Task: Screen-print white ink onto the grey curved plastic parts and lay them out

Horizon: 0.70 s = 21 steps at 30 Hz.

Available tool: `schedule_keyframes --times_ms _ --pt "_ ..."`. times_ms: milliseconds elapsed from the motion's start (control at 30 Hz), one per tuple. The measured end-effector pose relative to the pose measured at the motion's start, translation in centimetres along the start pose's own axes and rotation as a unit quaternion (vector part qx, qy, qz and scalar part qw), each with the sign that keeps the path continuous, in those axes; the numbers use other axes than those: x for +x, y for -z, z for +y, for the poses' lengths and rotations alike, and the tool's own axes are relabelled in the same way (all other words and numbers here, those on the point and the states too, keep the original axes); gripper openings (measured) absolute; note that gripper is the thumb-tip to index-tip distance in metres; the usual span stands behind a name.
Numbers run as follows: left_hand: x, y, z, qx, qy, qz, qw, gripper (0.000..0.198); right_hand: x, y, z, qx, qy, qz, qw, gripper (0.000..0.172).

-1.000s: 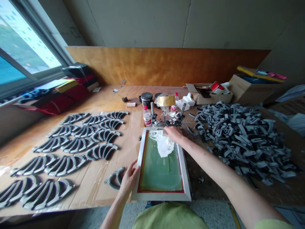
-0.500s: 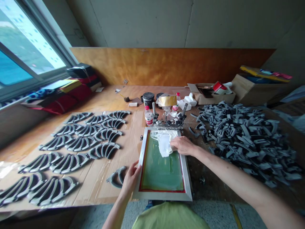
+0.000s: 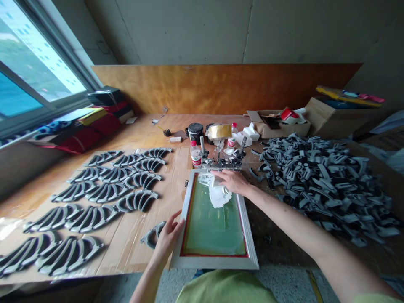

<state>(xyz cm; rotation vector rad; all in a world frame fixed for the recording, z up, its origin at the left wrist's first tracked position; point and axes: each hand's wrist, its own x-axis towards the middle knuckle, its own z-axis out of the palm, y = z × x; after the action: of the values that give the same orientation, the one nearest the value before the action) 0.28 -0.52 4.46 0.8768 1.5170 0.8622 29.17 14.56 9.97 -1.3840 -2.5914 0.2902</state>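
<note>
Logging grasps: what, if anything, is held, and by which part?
Left hand touches the silver rectangular metal frame on its left side; grip unclear. Right hand is over the irregular white patch; can't tell whether it holds anything.

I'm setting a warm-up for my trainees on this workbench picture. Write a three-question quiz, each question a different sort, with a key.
1. True or false: the person's right hand is farther along the metal frame, toward its far end, than the left hand.

2. Multiple choice: as seen in the picture, where does the large jumbled pile of gray parts lie?
A) To the left of the frame
B) To the right of the frame
C) Inside the frame

3. Fill in the blank: the two bottles beyond the frame have ____ caps.

Key: 1. True. 2. B. 3. Red.
</note>
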Motion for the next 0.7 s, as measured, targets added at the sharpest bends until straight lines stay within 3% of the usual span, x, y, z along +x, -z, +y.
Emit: schedule_keyframes --times_ms 67,133,267,333,400,500,600,633,700 --pt "-0.8 0.5 2.3 -0.024 0.001 -0.017 1.0 0.08 2.4 1.4 0.7 -0.017 -0.054 -0.004 0.998 0.068" --pt "-1.5 1.0 4.9 -0.031 -0.019 -0.014 0.999 0.072 3.4 2.6 2.0 -0.028 -0.095 0.027 0.995 0.069" --pt "-0.8 0.7 9.9 -0.058 -0.113 0.037 0.991 0.055 0.8 3.2 6.4 0.008 -0.193 0.166 0.967 0.044" --pt "0.5 -0.1 12.2 -0.135 -0.191 0.044 0.971 0.053 -1.6 1.5 8.1 0.038 -0.263 0.181 0.947 0.032" --pt "1.9 -0.9 14.4 -0.179 -0.244 0.03 0.952 0.05 -4.0 -1.5 8.5 0.069 -0.284 0.15 0.944 0.024" --pt "3.4 -1.7 17.0 -0.178 -0.247 -0.004 0.953 0.048 -6.2 -6.1 6.8 0.092 -0.192 0.1 0.972 0.029" --pt "3.5 -2.5 16.4 -0.207 -0.236 0.03 0.949 0.051 -6.7 -8.1 4.3 0.061 -0.099 0.058 0.991 0.037" --pt "3.3 -3.0 15.3 -0.212 -0.216 0.035 0.952 0.052 -6.6 -8.1 3.4 0.052 -0.086 0.049 0.994 0.031" --pt "2.4 -4.6 11.8 -0.182 -0.116 -0.016 0.976 0.055 -6.5 -7.4 1.2 0.043 -0.08 0.052 0.995 0.017"
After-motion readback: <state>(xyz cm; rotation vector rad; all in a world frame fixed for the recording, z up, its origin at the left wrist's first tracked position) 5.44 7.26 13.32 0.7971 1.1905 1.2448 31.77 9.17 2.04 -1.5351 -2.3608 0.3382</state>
